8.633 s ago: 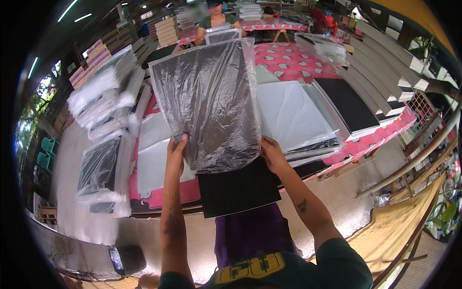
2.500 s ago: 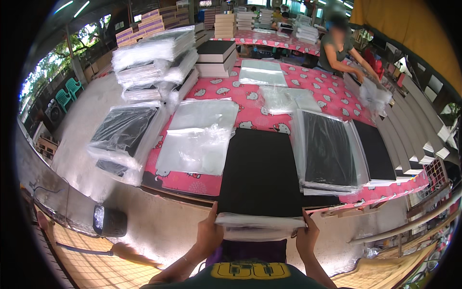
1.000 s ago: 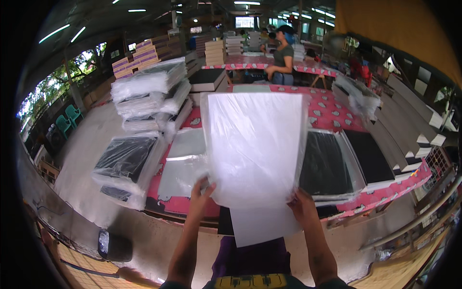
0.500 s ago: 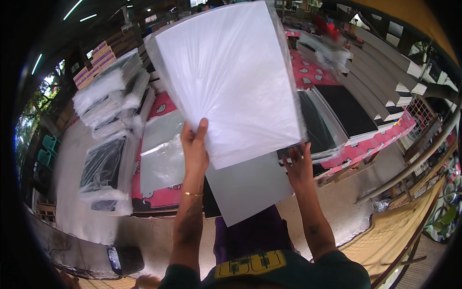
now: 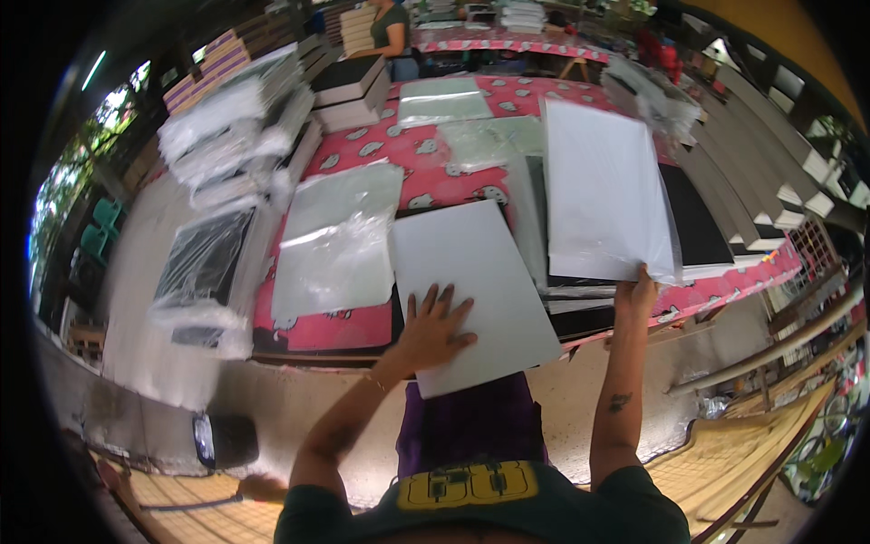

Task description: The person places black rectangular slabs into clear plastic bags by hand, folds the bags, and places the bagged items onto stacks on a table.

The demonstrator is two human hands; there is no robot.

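My left hand (image 5: 433,334) lies with fingers spread on a light grey board (image 5: 480,272), which sits at an angle over the near table edge. A black sheet or board shows partly from under it. With my right hand (image 5: 640,288) I pinch the lower right corner of a white board in a clear plastic sleeve (image 5: 603,190). That sleeved board rests over a stack of plastic-wrapped dark boards (image 5: 584,304) to the right. Left of the grey board lies a pile of clear plastic sleeves (image 5: 335,240).
A pink patterned cloth covers the table (image 5: 362,136). Wrapped stacks (image 5: 231,136) rise at the left, and a wrapped dark bundle (image 5: 204,272) lies nearer. Long stacks of grey boards (image 5: 752,154) line the right. Another person (image 5: 391,41) stands at the far side.
The sleeved white board has gone from in front of me down onto the right stack. My left hand has let go of it and moved onto the grey board; my right now grips its corner.
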